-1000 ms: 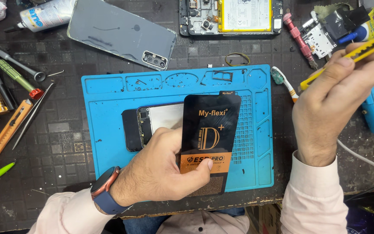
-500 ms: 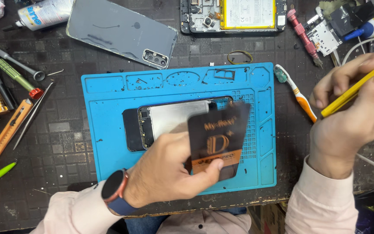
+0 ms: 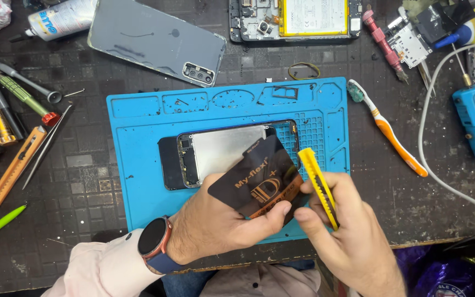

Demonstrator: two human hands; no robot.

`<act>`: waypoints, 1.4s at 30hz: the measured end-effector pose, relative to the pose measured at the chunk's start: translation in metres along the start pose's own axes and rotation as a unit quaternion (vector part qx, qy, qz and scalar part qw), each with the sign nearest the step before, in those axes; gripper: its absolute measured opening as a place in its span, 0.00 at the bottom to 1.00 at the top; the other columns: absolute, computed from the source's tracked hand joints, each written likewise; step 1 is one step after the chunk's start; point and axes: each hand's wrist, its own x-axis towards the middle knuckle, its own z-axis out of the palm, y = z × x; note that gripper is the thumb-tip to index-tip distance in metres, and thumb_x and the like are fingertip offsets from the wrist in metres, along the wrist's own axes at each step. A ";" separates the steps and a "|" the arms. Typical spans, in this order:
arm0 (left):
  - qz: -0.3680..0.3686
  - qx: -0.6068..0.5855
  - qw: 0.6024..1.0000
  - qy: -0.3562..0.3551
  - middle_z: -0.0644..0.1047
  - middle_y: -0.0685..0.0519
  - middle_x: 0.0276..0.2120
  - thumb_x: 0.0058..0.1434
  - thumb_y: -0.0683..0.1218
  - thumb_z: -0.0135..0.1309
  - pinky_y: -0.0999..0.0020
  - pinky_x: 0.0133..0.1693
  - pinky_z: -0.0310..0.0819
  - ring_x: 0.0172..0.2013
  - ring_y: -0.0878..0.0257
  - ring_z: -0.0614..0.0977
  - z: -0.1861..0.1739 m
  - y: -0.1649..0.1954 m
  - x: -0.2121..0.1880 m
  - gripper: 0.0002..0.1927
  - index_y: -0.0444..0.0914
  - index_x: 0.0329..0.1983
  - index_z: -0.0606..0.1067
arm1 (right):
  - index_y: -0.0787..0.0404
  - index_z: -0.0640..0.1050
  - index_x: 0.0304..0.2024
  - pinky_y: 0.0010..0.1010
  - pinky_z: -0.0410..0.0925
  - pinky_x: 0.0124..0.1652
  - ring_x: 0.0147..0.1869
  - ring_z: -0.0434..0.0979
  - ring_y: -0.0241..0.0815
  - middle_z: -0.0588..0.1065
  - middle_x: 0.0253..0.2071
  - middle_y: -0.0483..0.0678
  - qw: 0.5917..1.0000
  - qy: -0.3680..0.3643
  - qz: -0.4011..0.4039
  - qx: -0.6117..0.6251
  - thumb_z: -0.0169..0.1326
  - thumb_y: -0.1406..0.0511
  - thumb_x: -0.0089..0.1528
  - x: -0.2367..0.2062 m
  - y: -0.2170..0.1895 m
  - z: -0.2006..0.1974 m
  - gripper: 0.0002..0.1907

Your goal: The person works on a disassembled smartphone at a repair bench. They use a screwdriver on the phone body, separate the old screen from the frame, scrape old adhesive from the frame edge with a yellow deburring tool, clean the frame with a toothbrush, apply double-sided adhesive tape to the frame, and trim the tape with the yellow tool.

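Black packet (image 3: pixel 257 184) hides phone frame's (image 3: pixel 221 151) lower corner.

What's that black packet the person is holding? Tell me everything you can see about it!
The black packet is a flat, thin, glossy rectangle, like a sealed pouch or card sleeve, with gold lettering and an orange band near its lower end. It is tilted, held just above the blue mat and partly covering the opened phone lying there. The left hand pinches its lower edge, thumb on top. The right hand holds a yellow knife against its right edge. Whether it has been cut open cannot be seen.
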 end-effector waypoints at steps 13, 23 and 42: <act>-0.012 0.058 0.994 0.096 0.79 0.54 0.31 0.53 0.53 0.68 0.72 0.23 0.76 0.25 0.63 0.83 0.017 0.004 -0.002 0.33 0.32 0.53 0.66 | 0.64 0.75 0.44 0.33 0.66 0.27 0.26 0.69 0.35 0.73 0.24 0.51 0.970 0.157 0.156 -0.105 0.58 0.62 0.65 -0.011 0.020 -0.029 0.12; 0.242 0.357 0.902 -0.010 0.75 0.49 0.46 0.64 0.45 0.57 0.60 0.49 0.72 0.45 0.55 0.77 0.040 0.005 0.001 0.14 0.36 0.51 0.74 | 0.64 0.74 0.49 0.36 0.67 0.32 0.29 0.76 0.43 0.74 0.26 0.52 0.947 0.225 0.178 -0.147 0.53 0.59 0.71 0.011 0.027 -0.036 0.14; 0.285 0.482 0.826 -0.065 0.72 0.48 0.58 0.59 0.56 0.55 0.57 0.67 0.64 0.61 0.51 0.72 0.094 -0.038 0.045 0.33 0.32 0.64 0.71 | 0.66 0.61 0.53 0.30 0.75 0.47 0.39 0.73 0.39 0.66 0.42 0.49 0.915 0.353 -0.148 0.127 0.52 0.71 0.81 -0.007 0.096 -0.035 0.11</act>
